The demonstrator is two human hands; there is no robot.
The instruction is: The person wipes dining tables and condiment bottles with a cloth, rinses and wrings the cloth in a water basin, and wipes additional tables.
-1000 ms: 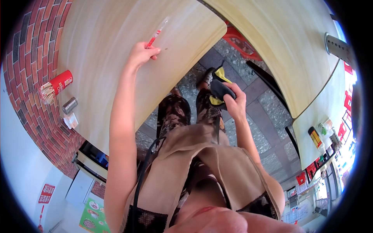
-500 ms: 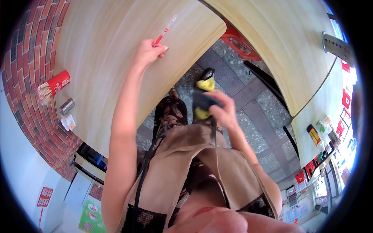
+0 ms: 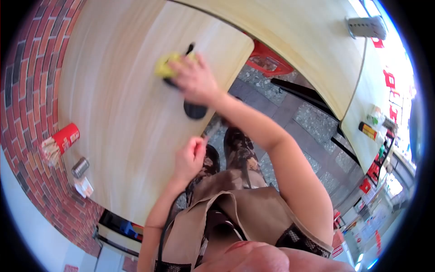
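My right hand (image 3: 195,79) presses a yellow and dark cloth (image 3: 166,66) against the wooden tabletop (image 3: 122,104), near its right edge. Motion blurs its fingers, and part of the dark cloth hangs below the wrist. Nearer my body, at the table's edge, my left hand (image 3: 190,157) is closed, with a thin, faint item sticking out past the fingers; what it holds is too small to make out.
Along the brick wall at the left are a red holder of chopsticks (image 3: 68,136), a metal tin (image 3: 80,167) and white tissues (image 3: 84,187). Another table (image 3: 312,50) curves along the right, bearing a perforated metal holder (image 3: 366,27). A red stool (image 3: 267,61) shows between the tables.
My right hand has brought the cloth up from beside my legs onto the tabletop. My left hand has drawn back toward my body, and the red-and-clear stick no longer shows clearly.
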